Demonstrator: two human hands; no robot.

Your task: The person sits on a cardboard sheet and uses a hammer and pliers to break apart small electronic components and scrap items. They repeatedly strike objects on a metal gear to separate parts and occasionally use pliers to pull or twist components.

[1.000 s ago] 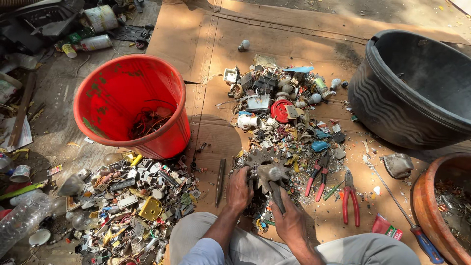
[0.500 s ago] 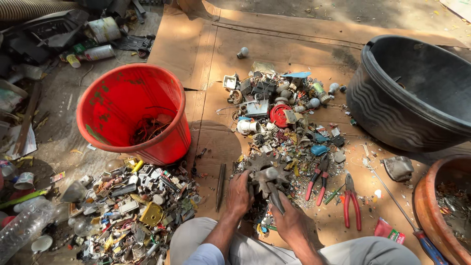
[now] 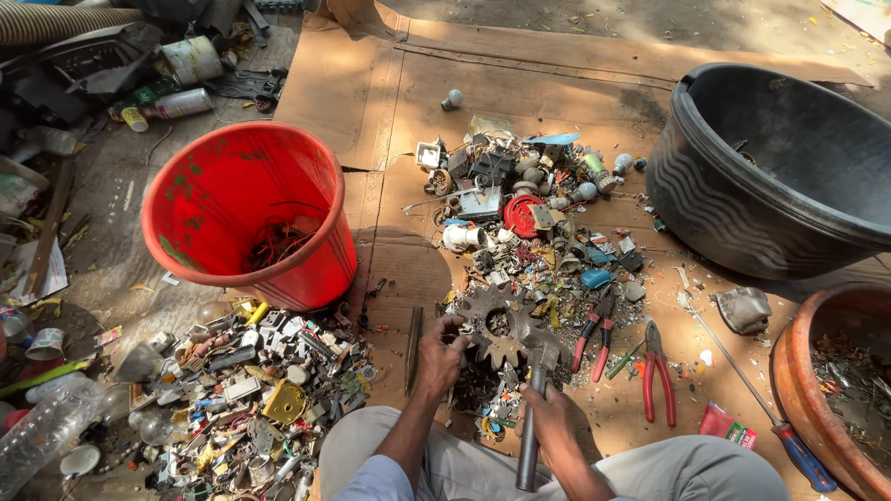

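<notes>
I see my left hand (image 3: pixel 438 357) with fingers clenched on the rim of a rusty gear (image 3: pixel 499 327), which lies on the cardboard (image 3: pixel 520 93) just ahead of my knees. My right hand (image 3: pixel 548 417) is wrapped tight round the handle of a hammer (image 3: pixel 535 390), whose head rests against the gear's near edge. Obstructions: a scrap heap (image 3: pixel 529 213) of small parts crowds the gear on its far side and runs up the middle of the cardboard. To the right, touching or nearly touching that heap, lie two pairs of red-handled pliers (image 3: pixel 655 366) and a long screwdriver (image 3: pixel 752 390) with a blue grip. A dark chisel (image 3: pixel 414 336) lies just left of my left hand. Beyond it stands a red bucket (image 3: pixel 251 213), with a second spread of sorted bits (image 3: pixel 251 390) at its foot, close by my left knee. A black tub (image 3: pixel 780 176) bounds the right side and a brown basin (image 3: pixel 835 390) the lower right corner. Open room: bare cardboard lies between bucket and heap, and across the far end beyond a lone bulb (image 3: pixel 452 98). The left edge is littered ground with cans and bottles.
</notes>
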